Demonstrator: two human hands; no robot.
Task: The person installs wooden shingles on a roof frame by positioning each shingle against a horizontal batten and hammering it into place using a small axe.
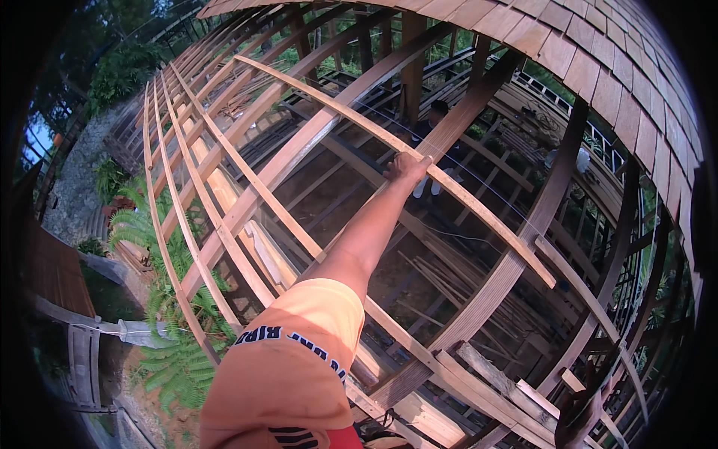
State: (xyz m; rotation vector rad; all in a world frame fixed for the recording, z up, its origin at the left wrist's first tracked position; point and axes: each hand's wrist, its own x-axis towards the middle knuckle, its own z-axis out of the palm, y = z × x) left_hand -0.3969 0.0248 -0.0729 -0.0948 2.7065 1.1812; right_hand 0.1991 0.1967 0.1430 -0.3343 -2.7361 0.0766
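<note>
My left hand (407,168) is closed around a long, thin wooden batten (479,207), with the arm in an orange sleeve stretched out. The batten runs slantwise across the dark rafters (479,108). Its near end juts past a broad brown rafter (490,288). Close beside it, a taut thin string runs over the rafters. Down at the lower right edge, my right hand (580,415) shows dark and in shadow. Its fingers seem wrapped round something dark and slim that I cannot make out.
Several fixed battens (262,191) curve over the rafters on the left. Wooden shingles (587,49) cover the upper right. Below, through the open frame, stands another person (437,123). Loose timber offcuts (497,374) rest near the lower right. Green ferns (176,367) grow below left.
</note>
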